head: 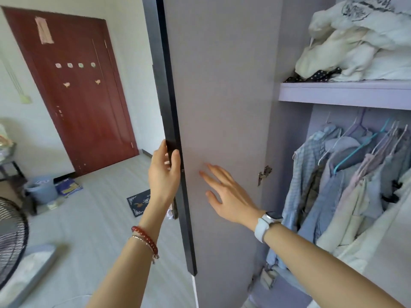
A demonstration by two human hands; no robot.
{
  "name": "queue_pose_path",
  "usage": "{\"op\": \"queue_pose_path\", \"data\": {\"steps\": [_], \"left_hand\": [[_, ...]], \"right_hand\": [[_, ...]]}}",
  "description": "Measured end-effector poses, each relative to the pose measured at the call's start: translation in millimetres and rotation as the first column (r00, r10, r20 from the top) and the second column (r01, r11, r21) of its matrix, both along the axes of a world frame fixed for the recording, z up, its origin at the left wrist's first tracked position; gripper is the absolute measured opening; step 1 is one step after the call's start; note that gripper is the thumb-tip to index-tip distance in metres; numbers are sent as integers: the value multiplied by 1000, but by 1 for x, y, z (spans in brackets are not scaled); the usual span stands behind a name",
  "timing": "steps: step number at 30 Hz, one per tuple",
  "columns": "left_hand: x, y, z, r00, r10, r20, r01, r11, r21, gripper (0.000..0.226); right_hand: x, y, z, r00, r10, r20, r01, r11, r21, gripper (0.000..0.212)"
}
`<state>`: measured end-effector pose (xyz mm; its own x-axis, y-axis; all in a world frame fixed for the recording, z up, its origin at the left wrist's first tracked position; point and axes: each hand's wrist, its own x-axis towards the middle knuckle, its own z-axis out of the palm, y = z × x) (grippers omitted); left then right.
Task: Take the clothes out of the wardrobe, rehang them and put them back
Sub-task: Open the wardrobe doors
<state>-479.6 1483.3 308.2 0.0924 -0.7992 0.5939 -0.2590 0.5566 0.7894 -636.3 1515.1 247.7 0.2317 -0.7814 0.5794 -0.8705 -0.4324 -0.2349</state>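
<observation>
The left hand (164,174) reaches up from a bare forearm, fingers and thumb curled in a grip. The right hand (224,194) stretches forward, fingers straight and spread, palm facing away, with the arm extended.

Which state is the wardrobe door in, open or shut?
Open. The wardrobe door stands swung out, left hand gripping its edge, and the hanging clothes inside show.

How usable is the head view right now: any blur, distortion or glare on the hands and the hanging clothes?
Head view: wide-angle bending, so the wardrobe door edge and red room door lean; even daylight, no hard glare; left hand and right hand fairly sharp with slightly soft fingertips; hanging clothes soft toward the right edge; fan blurred at the left edge.
</observation>
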Motion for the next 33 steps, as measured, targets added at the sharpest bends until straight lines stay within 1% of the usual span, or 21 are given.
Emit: {"op": "queue_pose_path", "data": {"steps": [2, 4, 7, 8, 9, 10, 11, 12, 14, 15, 17, 19, 21, 24, 26, 28, 30, 31, 33], "left_hand": [[0, -7, 2, 997, 53, 48, -52, 998, -21, 29], [-4, -9, 2, 990, 127, 65, -122, 989, -80, 26], [-17, 1, -8, 948, 318, 24, -308, 933, -187, 37], [-24, 10, -13, 944, 331, 10, -317, 914, -253, 41], [-34, 18, -17, 951, 308, 28, -282, 900, -332, 42], [-45, 26, -22, 961, 264, 82, -211, 891, -401, 41], [-59, 31, -26, 967, 202, 157, -116, 893, -435, 40], [-74, 35, -30, 965, 125, 230, -16, 906, -423, 40], [-106, 39, -34, 944, -42, 326, 151, 937, -314, 41], [-123, 41, -35, 928, -109, 356, 209, 944, -254, 40], [-158, 42, -38, 890, -202, 409, 295, 939, -176, 38], [-193, 44, -38, 848, -283, 448, 379, 915, -140, 38], [-232, 50, -34, 798, -383, 465, 480, 871, -107, 41], [-293, 60, -25, 696, -550, 461, 616, 788, 9, 51], [-333, 70, -19, 625, -621, 473, 681, 730, 58, 61], [-369, 80, -12, 568, -676, 470, 729, 678, 95, 72], [-400, 89, -6, 527, -725, 443, 761, 635, 134, 82], [-413, 94, -3, 507, -756, 414, 780, 607, 153, 87], [-434, 106, 2, 441, -845, 303, 839, 508, 195, 95]], "right_hand": [[-3, -1, -1, 1000, -19, 7, 19, 1000, 3, 47], [-13, 4, 0, 999, -32, 24, 32, 999, -3, 44], [-38, 19, 2, 997, -62, 56, 65, 996, -62, 39], [-50, 25, 4, 994, -84, 63, 89, 992, -85, 37], [-62, 33, 7, 991, -114, 66, 121, 987, -109, 36], [-74, 41, 9, 987, -148, 64, 155, 979, -130, 35], [-87, 49, 12, 981, -183, 59, 190, 971, -146, 34], [-99, 58, 15, 974, -220, 51, 225, 961, -162, 33], [-126, 78, 20, 952, -305, 30, 305, 935, -183, 30], [-139, 88, 22, 935, -353, 23, 351, 917, -189, 30], [-167, 111, 25, 886, -463, 21, 459, 868, -190, 29], [-194, 134, 29, 811, -585, 7, 574, 794, -198, 31], [-222, 159, 34, 701, -713, -32, 689, 687, -231, 35], [-261, 193, 45, 503, -863, -46, 834, 498, -238, 45], [-287, 214, 49, 374, -923, -92, 899, 386, -206, 56], [-313, 231, 49, 272, -943, -191, 948, 297, -117, 65], [-332, 243, 44, 204, -940, -274, 974, 223, -38, 69], [-340, 248, 42, 189, -932, -308, 979, 202, -10, 70], [-349, 255, 37, 201, -918, -342, 978, 208, 15, 73]]}}
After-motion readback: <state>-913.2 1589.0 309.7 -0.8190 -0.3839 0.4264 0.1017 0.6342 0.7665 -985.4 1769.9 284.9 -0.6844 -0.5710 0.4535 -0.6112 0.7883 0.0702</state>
